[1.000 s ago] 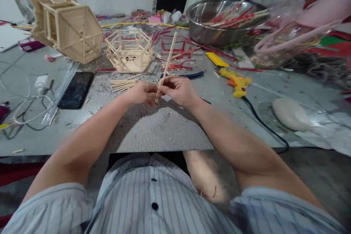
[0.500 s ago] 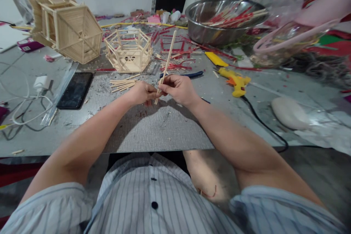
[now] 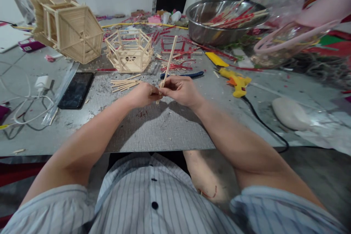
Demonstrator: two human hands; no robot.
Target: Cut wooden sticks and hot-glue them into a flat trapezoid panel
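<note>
Both hands meet above the grey mat (image 3: 164, 128): the left hand (image 3: 144, 94) and right hand (image 3: 181, 89) pinch the lower end of a thin wooden stick (image 3: 168, 62). Its long axis rises steeply, tip leaning up and away toward the red scraps (image 3: 175, 66).

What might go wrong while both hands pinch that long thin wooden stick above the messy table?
The long thin wooden stick is pinched only at its lower end by the left hand and right hand, so it could snap or splinter. If it slips, it may be lost among the loose pale sticks lying just beyond the left hand.
</note>
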